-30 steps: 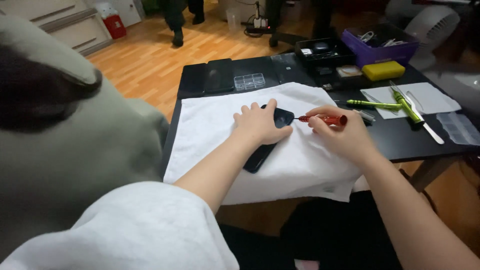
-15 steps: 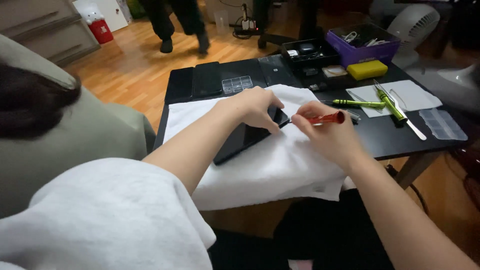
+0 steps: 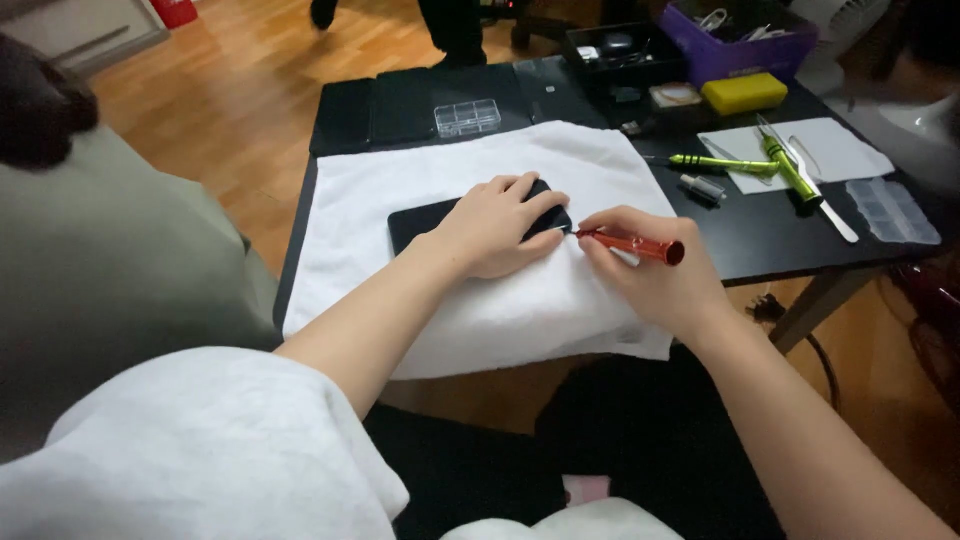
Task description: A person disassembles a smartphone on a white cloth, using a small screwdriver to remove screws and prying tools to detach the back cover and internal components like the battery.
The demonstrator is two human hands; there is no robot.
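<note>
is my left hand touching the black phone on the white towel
Touching. The head view shows the left hand lying flat on top of the black phone, palm and fingers covering its right part, with no gap visible.

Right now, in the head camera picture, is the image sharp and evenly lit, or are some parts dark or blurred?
Head view: the white cloth is bright and sharp; the left hand on the flat black phone and the right hand holding the red screwdriver are clear; the lower part is dark; the near white sleeve looks soft.
</note>
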